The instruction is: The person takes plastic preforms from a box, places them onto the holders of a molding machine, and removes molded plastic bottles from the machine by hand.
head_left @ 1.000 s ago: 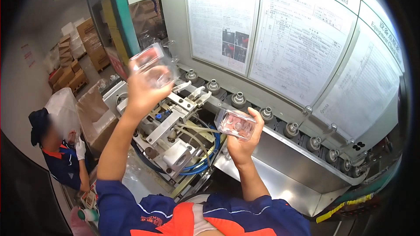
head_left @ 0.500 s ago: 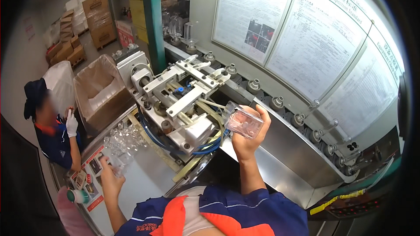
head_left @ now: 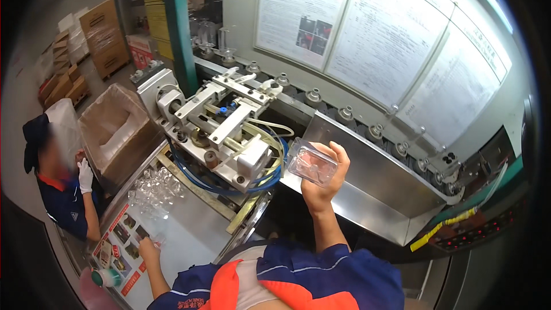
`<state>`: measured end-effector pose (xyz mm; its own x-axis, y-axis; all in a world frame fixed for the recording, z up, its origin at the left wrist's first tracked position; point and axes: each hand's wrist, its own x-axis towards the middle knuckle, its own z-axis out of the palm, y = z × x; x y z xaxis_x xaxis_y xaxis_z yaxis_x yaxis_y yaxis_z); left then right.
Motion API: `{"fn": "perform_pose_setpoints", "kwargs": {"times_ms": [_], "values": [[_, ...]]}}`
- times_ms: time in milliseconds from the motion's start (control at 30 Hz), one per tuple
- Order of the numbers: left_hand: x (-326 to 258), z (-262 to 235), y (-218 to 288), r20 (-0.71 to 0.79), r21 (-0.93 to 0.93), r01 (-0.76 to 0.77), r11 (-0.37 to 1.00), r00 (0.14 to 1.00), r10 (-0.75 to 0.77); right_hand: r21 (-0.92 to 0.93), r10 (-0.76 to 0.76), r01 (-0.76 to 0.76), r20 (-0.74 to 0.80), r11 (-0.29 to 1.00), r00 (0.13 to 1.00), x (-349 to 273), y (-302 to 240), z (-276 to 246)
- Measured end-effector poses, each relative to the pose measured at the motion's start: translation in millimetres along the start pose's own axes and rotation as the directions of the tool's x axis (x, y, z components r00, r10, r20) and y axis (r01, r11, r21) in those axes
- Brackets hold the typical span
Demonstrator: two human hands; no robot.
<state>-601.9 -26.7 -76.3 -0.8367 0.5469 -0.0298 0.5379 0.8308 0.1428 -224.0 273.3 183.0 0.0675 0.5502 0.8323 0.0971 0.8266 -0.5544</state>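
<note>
A clear, rectangular plastic container (head_left: 311, 163) is held up in my right hand (head_left: 322, 192), its broad face turned toward me. The fingers wrap behind and around its right side. Lower left, over the grey tabletop (head_left: 195, 227), my left hand (head_left: 150, 252) is closed beside the printed sheet (head_left: 123, 232). A small clear plastic piece (head_left: 159, 241) shows at its fingers, its shape hard to make out. Beyond that hand lies a pile of clear plastic containers (head_left: 155, 189).
A metal machine (head_left: 229, 132) with blue hoses stands ahead. Behind it runs a conveyor of round holders (head_left: 313, 96), some bearing clear bottles. A steel chute (head_left: 373, 189) is at right. At left, a co-worker (head_left: 63, 178) stands beside a lined carton (head_left: 117, 120). A green-and-white container (head_left: 106, 277) sits lower left.
My left hand has drawn nearer to me, away from the pile, and its fingers have closed. The container in my right hand has turned slightly. The whole view has shifted.
</note>
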Motion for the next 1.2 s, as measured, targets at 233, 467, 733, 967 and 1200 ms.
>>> {"fn": "perform_pose_setpoints", "kwargs": {"times_ms": [233, 467, 733, 967, 1200], "values": [[48.8, 21.0, -11.2, -0.137, 0.002, -0.099, 0.995, 0.986, 0.098, -0.123, 0.048, -0.055, -0.056, 0.991, 0.997, -8.9, -6.2, -24.6], [77.2, 11.5, -7.9, -0.155, -0.038, -0.142, 0.989, 0.979, 0.135, -0.236, 0.102, -0.118, -0.082, 0.965, 0.991, -23.9, -3.2, -49.5], [96.9, 18.9, -16.9, -0.159, -0.011, -0.135, 0.991, 0.979, 0.132, -0.256, 0.171, -0.187, -0.081, 0.949, 0.982, -39.2, -2.5, -59.7], [94.8, 21.7, -21.4, -0.185, -0.035, -0.123, 0.992, 0.976, 0.114, -0.292, 0.145, -0.156, -0.060, 0.943, 0.988, -46.5, -3.2, -64.9], [33.7, -19.0, 39.5, -0.224, -0.223, -0.223, 0.949, 0.959, 0.173, -0.099, 0.317, -0.318, -0.026, 0.943, 0.948, -49.3, -4.1, -72.1]]}}
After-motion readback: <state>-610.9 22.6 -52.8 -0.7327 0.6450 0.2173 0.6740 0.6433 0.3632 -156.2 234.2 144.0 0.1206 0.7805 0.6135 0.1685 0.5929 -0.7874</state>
